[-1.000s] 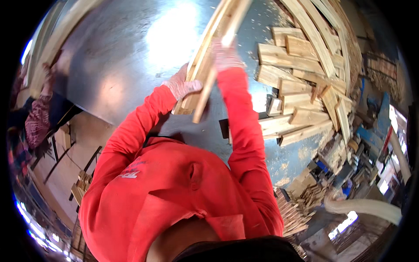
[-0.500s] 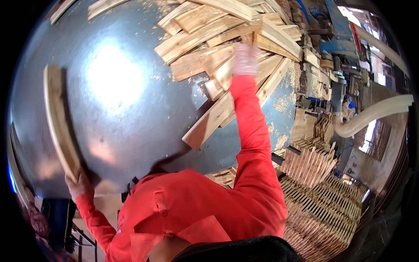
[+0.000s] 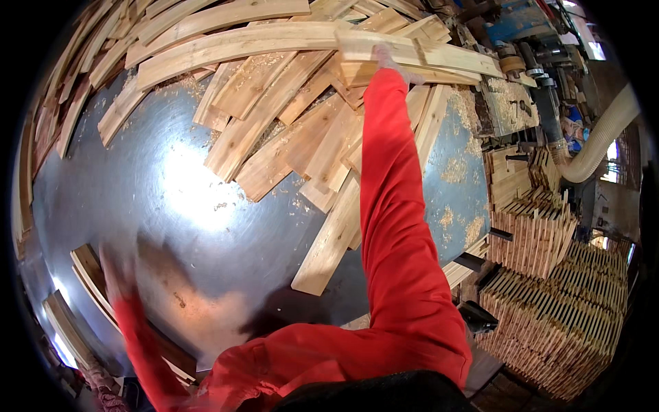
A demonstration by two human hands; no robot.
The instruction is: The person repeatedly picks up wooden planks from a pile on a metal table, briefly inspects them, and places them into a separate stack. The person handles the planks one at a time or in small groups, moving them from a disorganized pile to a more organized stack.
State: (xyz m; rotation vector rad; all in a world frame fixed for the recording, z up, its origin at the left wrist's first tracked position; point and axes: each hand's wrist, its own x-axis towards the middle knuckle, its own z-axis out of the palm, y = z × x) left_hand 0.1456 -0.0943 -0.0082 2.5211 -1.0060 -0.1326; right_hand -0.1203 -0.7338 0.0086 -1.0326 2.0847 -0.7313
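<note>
My right hand [image 3: 392, 62] reaches far out over the pile and grips the edge of a pale wooden board [image 3: 439, 53], thumb across its face. Just below it lies another board [image 3: 419, 74], near the machine. My left hand [image 3: 118, 271], smeared by motion, is over the metal tabletop [image 3: 226, 275]; its fingers cannot be made out. Close beside it a wooden board [image 3: 96, 288] lies at the near left edge, partly hidden by my left sleeve. A loose board [image 3: 326, 240] juts from the pile towards me.
Many boards spread across the far side, with a long board [image 3: 240, 42] on top. Sawdust [image 3: 453, 170] dots the surface. At right stand slatted wood stacks [image 3: 549, 323], a machine [image 3: 528, 65] and a pale hose [image 3: 604, 137]. Another person's hand [image 3: 99, 381] is by a board [image 3: 68, 326] lower left.
My left hand has come off the end of the left board and moved over the tabletop; that board now lies nearer me. My right hand has reached farther out. The view has shifted, showing more boards.
</note>
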